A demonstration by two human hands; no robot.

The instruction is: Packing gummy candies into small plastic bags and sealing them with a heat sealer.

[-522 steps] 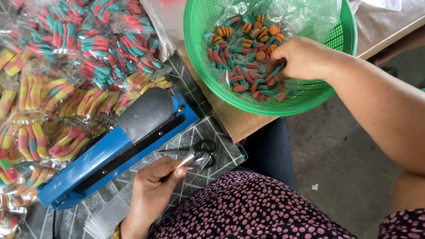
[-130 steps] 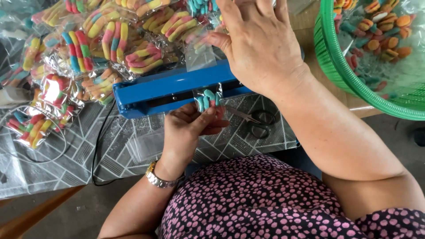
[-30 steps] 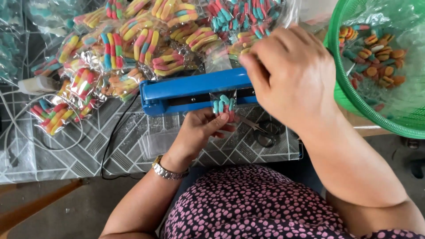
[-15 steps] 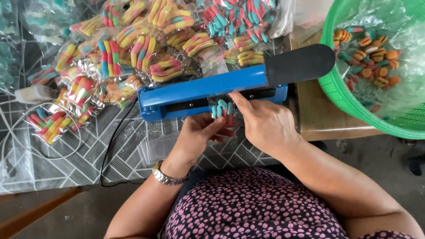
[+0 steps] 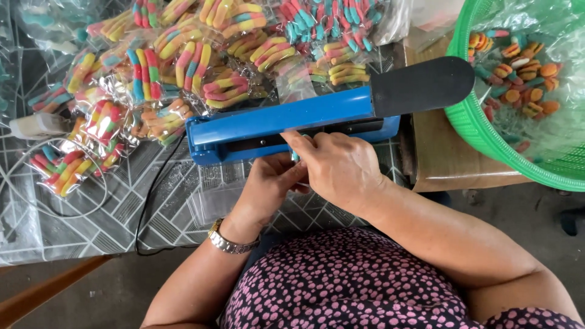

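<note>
Both hands meet at the front edge of the blue sealer [image 5: 286,125], on the patterned surface [image 5: 91,213]. Left hand [image 5: 271,186] pinched shut on a small clear bag of sweets [image 5: 295,157], almost wholly hidden between the two hands, only a sliver of teal showing beside the sealer's slot. Right hand [image 5: 341,167] lying over it, fingertips [image 5: 292,137] touching the sealing bar; grip of that hand closed or merely resting, cannot tell. Likely light and soft, that bag: thin slick film, squashy sweets inside, prone to slipping and creasing. Best taken by the empty film at the mouth, pulled flat between thumb and finger, not by the lumpy filled part. Sealer's black handle [image 5: 420,85] raised, off to the right. Behind, a heap of filled bags [image 5: 201,61]; at right, a green basket [image 5: 481,122] of loose sweets.
</note>
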